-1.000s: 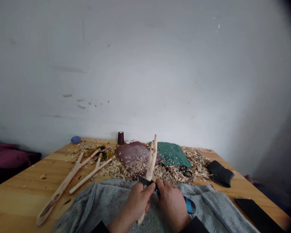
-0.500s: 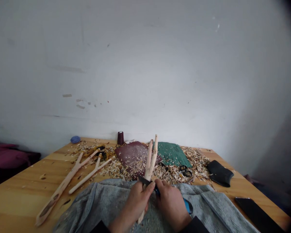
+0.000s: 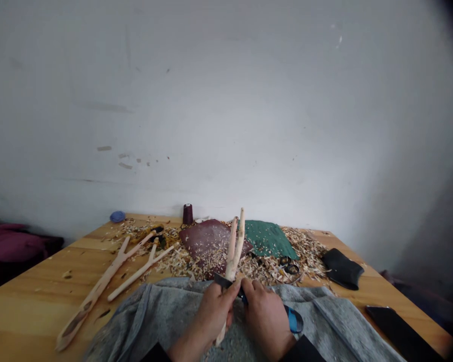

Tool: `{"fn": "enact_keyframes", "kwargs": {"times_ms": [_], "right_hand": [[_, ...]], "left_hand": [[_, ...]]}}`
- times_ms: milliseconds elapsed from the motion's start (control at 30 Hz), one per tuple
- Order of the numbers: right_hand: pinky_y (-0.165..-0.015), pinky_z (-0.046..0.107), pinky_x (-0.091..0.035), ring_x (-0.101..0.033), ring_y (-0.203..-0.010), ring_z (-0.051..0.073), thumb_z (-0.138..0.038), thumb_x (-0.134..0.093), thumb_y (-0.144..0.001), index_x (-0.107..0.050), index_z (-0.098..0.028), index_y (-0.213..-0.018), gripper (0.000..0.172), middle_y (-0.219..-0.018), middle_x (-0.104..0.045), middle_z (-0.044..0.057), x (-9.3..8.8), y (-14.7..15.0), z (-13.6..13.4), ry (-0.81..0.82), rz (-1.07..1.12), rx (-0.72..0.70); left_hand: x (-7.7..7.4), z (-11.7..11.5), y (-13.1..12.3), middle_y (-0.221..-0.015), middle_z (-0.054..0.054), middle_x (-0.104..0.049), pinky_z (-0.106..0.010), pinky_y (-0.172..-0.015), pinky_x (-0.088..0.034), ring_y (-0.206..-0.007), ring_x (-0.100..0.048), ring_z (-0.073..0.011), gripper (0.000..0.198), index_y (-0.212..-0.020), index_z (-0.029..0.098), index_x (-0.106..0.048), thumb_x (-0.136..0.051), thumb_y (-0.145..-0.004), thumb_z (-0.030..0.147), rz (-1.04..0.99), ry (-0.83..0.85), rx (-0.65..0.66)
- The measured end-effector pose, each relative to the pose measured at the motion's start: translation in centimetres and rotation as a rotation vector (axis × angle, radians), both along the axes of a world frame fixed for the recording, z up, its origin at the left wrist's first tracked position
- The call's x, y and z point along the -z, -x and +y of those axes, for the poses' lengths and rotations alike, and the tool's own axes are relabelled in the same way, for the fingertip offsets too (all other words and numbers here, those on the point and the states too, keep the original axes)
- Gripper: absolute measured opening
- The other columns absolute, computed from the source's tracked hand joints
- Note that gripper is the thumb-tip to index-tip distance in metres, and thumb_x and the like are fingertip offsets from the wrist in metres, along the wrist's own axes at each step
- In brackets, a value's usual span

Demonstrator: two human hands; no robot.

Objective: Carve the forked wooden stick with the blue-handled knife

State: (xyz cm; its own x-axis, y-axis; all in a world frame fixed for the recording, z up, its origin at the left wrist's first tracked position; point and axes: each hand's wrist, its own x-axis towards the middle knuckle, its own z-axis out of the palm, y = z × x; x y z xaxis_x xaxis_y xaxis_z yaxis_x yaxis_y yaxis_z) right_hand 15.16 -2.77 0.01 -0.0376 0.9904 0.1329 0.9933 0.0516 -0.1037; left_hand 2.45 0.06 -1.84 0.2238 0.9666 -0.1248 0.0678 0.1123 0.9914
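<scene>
A peeled, forked stick [image 3: 232, 261] stands nearly upright in front of me, its two prongs pointing away. My left hand [image 3: 218, 307] is closed around its lower part, and the butt end shows below the fingers. My right hand [image 3: 265, 310] grips a knife with a blue and black handle [image 3: 294, 320]. The dark knife blade [image 3: 222, 281] lies across the stick just below the fork, with my left thumb close against the blade's back. Under both hands a grey cloth [image 3: 169, 306] is spread, dusted with shavings.
Two more forked sticks, a long one [image 3: 98, 291] and a shorter one [image 3: 139, 274], lie left. Wood shavings [image 3: 305, 251] cover the table's back, around maroon [image 3: 207, 241] and green sheets [image 3: 268, 239]. A thread spool [image 3: 187, 214], black piece [image 3: 343, 269] and dark phone-like slab [image 3: 398, 329] rest nearby.
The knife has shifted slightly, and its handle end shows a little farther right. Both hands keep their grip, and the stick has barely moved.
</scene>
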Motion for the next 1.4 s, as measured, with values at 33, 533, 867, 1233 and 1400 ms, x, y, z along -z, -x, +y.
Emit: {"fn": "enact_keyframes", "kwargs": {"times_ms": [33,533,867,1233,1400], "right_hand": [[-0.074,0.027,-0.045,-0.07,-0.094,0.022,-0.004,-0.039,-0.094,-0.062,-0.023,-0.113,0.036,-0.104,-0.07,0.007,0.1,0.0,0.0,-0.003,-0.006,0.004],[-0.076,0.026,-0.045,-0.07,-0.096,0.022,-0.01,-0.049,-0.088,-0.065,-0.022,-0.113,0.031,-0.105,-0.073,0.007,0.3,0.0,0.0,0.051,0.111,-0.093],[-0.075,0.029,-0.047,-0.071,-0.094,0.023,-0.007,-0.043,-0.092,-0.064,-0.023,-0.115,0.035,-0.104,-0.071,0.006,0.3,0.1,-0.1,0.009,0.079,-0.017],[-0.074,0.026,-0.046,-0.071,-0.096,0.021,-0.004,-0.04,-0.093,-0.062,-0.023,-0.118,0.038,-0.107,-0.072,0.008,-0.2,-0.5,0.2,0.036,0.09,0.033],[-0.075,0.026,-0.046,-0.071,-0.095,0.021,-0.003,-0.043,-0.09,-0.063,-0.022,-0.113,0.036,-0.106,-0.072,0.007,-0.1,-0.9,0.4,0.034,0.114,0.021]], "left_hand": [[0.0,0.0,0.0,-0.047,0.012,-0.035,-0.021,-0.038,-0.028,-0.035,-0.034,-0.0072,0.055,-0.075,0.025,-0.048,-0.059,-0.073,0.079,0.01,-0.001,-0.006],[-0.4,0.2,0.4,-0.047,0.011,-0.04,-0.022,-0.04,-0.029,-0.038,-0.039,-0.0099,0.058,-0.095,0.021,-0.058,-0.054,-0.078,0.077,0.071,-0.127,-0.038],[-1.2,0.0,0.3,-0.049,0.011,-0.04,-0.022,-0.041,-0.027,-0.04,-0.036,-0.0086,0.066,-0.105,0.019,-0.061,-0.062,-0.072,0.076,-0.01,-0.085,-0.014],[0.0,0.1,0.0,-0.053,0.014,-0.038,-0.018,-0.039,-0.024,-0.039,-0.032,-0.0047,0.051,-0.091,0.023,-0.05,-0.072,-0.067,0.063,-0.15,0.025,0.022],[1.1,0.4,-0.1,-0.055,0.013,-0.039,-0.02,-0.04,-0.024,-0.039,-0.033,-0.006,0.041,-0.098,0.023,-0.053,-0.064,-0.078,0.057,-0.039,-0.034,0.009]]}}
